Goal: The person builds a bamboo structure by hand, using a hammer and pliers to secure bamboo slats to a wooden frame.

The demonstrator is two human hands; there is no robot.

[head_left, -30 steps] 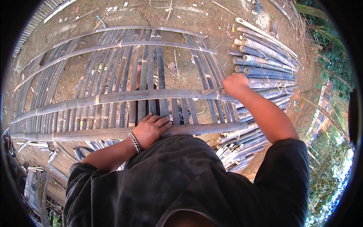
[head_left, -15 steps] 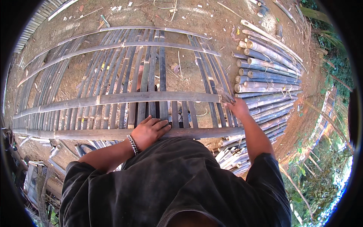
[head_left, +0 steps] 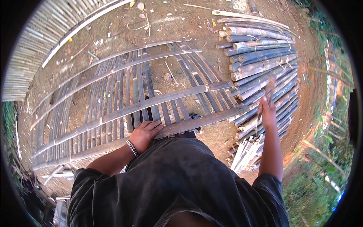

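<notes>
Look first at the slatted bamboo frame [head_left: 138, 107]: lies directly before the body, slanting up from lower left to right, with its right end just beside a pile of bamboo poles [head_left: 264, 56]. Looks weathered, grey-brown, paler at the joints, darker along some middle slats [head_left: 150, 85]. Shows bare brown ground [head_left: 168, 32] through the gaps, the widest towards the right, between the middle and right-hand slats.

Rests the left grip [head_left: 146, 133] laid flat on the near rail [head_left: 200, 122], palm down, unclenched, fingers close together and lightly bent. Cannot make out the thumb. Wears a silver chain bracelet [head_left: 132, 148] on the same wrist, and a dark short-sleeved shirt [head_left: 177, 178]. Holds a tool [head_left: 270, 90] in the curled right grip [head_left: 267, 109], raised upright in front of the poles and apart from the frame. Cannot name the tool's kind, with its upper end blurred.

Count four long rails across the frame, one tool, one bracelet, two grips. Count three short slats [head_left: 175, 109] between the two nearest rails, in the wide gap. Cannot count the remaining slats surely, nor the poles, with many overlapping. Add one heap of pale split strips [head_left: 247, 153] at the lower end of the pile, and one panel of close-set bamboo strips [head_left: 51, 41] at upper left.
</notes>
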